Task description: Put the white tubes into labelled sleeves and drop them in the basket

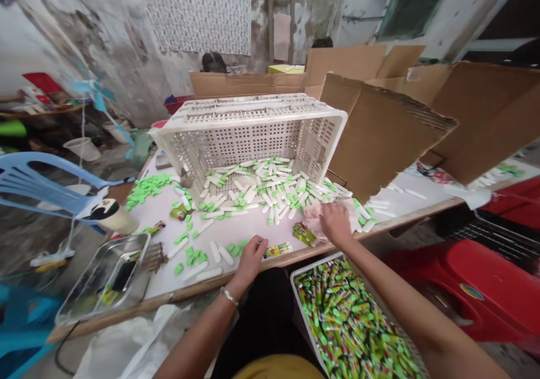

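Observation:
My left hand (252, 255) rests at the table's near edge with fingers curled, next to a colourful label strip (278, 249) and loose green caps (193, 253). Whether it grips anything is hidden. My right hand (335, 221) lies palm down with bent fingers on a pinkish cloth (313, 216), beside a small stack of labels (304, 234). Ahead, a white plastic crate (253, 137) lies tipped on its side, spilling several white tubes with green caps (261, 190) over the white table (236, 230).
A tray of finished green labelled tubes (350, 323) sits below the table's edge by my lap. A metal tray (105, 278) and a pile of green caps (145, 189) are at left. Cardboard boxes (379, 131) stand behind and right. Blue chair (37, 185) left, red stool (459, 289) right.

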Action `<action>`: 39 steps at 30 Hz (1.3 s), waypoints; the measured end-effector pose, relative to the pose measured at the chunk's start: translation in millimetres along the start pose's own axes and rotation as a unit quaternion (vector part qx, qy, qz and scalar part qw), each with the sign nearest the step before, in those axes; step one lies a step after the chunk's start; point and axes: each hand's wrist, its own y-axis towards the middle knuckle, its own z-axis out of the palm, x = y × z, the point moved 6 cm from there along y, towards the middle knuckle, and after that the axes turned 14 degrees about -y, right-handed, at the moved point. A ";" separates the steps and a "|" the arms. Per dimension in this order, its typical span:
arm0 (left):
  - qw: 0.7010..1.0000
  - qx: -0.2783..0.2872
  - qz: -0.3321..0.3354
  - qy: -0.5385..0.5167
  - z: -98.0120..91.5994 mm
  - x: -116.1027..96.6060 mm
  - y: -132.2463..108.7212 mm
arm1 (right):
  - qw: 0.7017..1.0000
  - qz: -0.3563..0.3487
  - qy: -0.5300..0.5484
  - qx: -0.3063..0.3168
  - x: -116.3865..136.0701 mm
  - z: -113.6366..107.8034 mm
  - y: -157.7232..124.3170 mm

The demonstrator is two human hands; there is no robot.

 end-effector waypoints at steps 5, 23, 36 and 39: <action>0.997 0.058 0.029 0.036 15.6 -19.7 3.3 | 0.940 -0.308 0.143 -0.020 92.8 -56.5 -61.6; 0.978 0.116 -0.036 -0.170 33.0 -38.5 -9.1 | 0.963 -0.171 0.188 0.093 114.6 -45.0 -112.9; 0.963 0.094 -0.067 -0.244 54.7 -39.8 -29.1 | 0.985 -0.134 0.020 0.111 117.9 -63.7 -117.5; 0.960 0.081 -0.067 -0.258 54.3 -38.4 -31.5 | 0.984 -0.137 0.009 0.111 120.1 -62.8 -118.8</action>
